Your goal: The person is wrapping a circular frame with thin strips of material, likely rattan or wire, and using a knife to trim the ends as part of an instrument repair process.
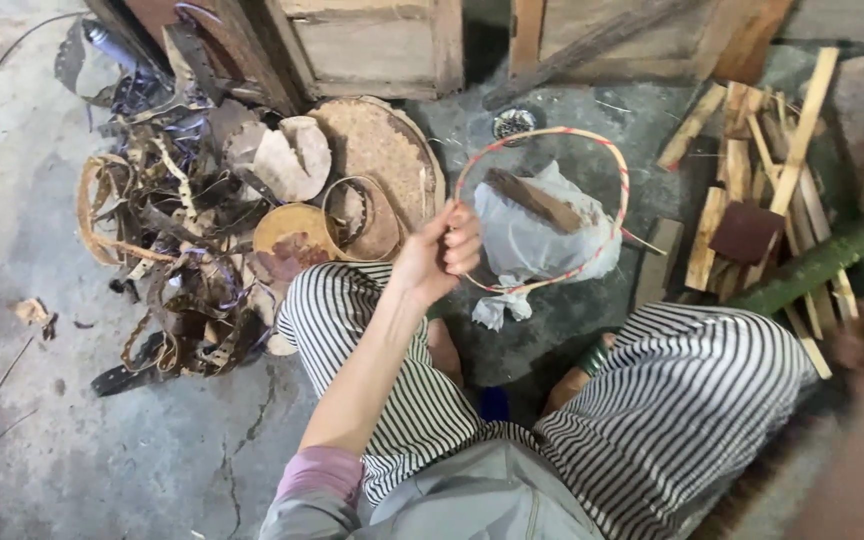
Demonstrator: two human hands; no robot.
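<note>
One package: a white plastic bag on the floor.
White plastic bag [537, 240] lies crumpled on grey concrete between the striped knees and the wooden crates, one twisted corner trailing toward the left knee. A dark brown wood piece [532, 198] rests on top. No labels, signs or screens visible.

Cracked grey concrete floor [152, 450]. Heap of curled bark strips [167, 250] seen at ten o'clock; round woven tray [382, 160] at twelve; white plastic bag [532, 240] near centre; split wood sticks [752, 190] at two o'clock.
</note>
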